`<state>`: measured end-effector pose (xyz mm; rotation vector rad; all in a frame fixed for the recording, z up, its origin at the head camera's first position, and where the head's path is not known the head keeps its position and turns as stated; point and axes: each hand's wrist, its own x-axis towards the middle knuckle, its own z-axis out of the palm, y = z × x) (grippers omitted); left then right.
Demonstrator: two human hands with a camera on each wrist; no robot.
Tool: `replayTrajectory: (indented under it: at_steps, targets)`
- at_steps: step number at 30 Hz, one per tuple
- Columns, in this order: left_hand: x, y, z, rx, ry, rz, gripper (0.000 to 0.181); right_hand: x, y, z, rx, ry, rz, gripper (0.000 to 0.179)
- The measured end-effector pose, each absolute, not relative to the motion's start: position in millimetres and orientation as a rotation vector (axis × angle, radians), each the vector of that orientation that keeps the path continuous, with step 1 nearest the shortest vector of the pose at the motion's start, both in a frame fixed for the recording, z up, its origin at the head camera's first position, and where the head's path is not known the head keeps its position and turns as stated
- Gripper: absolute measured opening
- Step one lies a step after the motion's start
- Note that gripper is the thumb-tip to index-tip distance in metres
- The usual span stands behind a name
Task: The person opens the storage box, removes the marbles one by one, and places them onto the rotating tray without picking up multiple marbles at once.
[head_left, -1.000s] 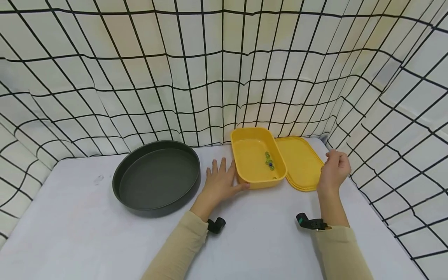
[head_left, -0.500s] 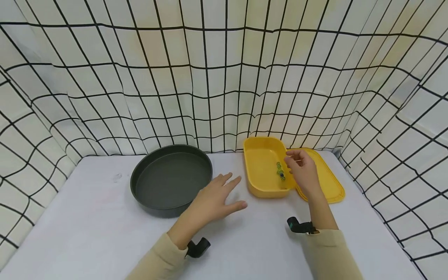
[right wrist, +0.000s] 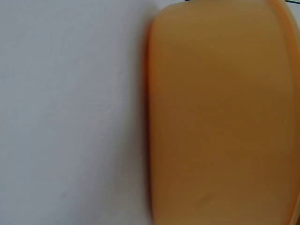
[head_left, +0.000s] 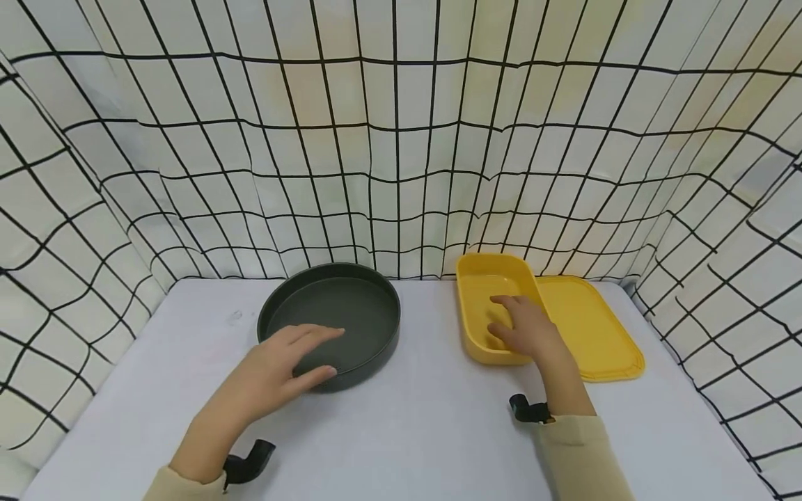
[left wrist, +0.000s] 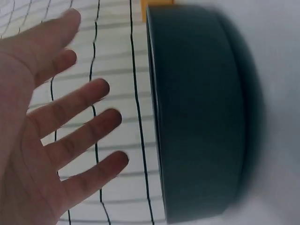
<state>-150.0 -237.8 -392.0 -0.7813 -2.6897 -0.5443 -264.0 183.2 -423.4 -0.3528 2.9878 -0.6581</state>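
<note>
My left hand (head_left: 269, 372) hovers over the near left rim of a dark round pan (head_left: 341, 316), fingers spread and holding nothing. In the left wrist view, that hand (left wrist: 61, 126) stays apart from the wall of the pan (left wrist: 201, 117). My right hand (head_left: 529, 330) is over a yellow rectangular container (head_left: 495, 356), thumb and fingers apart above its inside. The small green and dark pieces seen there earlier are hidden by this hand. Only the container's outer wall (right wrist: 220, 117) shows in the right wrist view, not the fingers.
A flat yellow lid (head_left: 592, 327) lies on the white table (head_left: 426, 431), against the container's right side. Netting (head_left: 397, 177) over white sheeting borders the back and both sides. Dark camera mounts (head_left: 250, 463) are strapped at the wrists.
My left hand has let go of the container's side and moved left to the pan. My right hand has come from the lid over the container. The head view has turned left.
</note>
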Motion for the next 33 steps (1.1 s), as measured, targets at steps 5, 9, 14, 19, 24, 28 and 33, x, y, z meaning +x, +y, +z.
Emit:
replayTrajectory:
  at_steps: [5,9,14,19,24,28,33]
  targets:
    - [-155.4,-253.9,-388.6,-0.771,-2.784,-0.472,0.052,-260.7,183.3,-427.2,-0.367,2.977,-0.624,0.054]
    - [-153.8,-253.8,-388.8,-0.797,-2.939,-0.46,0.051,-256.9,182.9,-430.1,-0.342,2.974,-0.611,0.051]
    - [-154.1,-252.8,-392.7,-0.853,-2.964,-0.383,0.041,-255.9,181.7,-429.7,-0.315,2.973,-0.576,0.048]
    - [-155.8,-253.3,-395.3,-0.9,-2.903,-0.383,0.041,-257.2,178.2,-427.4,-0.316,2.955,-0.541,0.048]
    - [-156.5,-249.9,-400.6,-0.925,-2.857,-0.388,0.041,-258.6,177.6,-427.2,-0.315,2.936,-0.489,0.045]
    - [-157.1,-240.6,-408.2,-0.955,-2.803,-0.372,0.038,-260.5,178.3,-427.8,-0.302,2.923,-0.492,0.041]
    - [-158.5,-230.8,-415.5,-0.984,-2.725,-0.349,0.036,-264.4,177.0,-429.8,-0.298,2.888,-0.55,0.031]
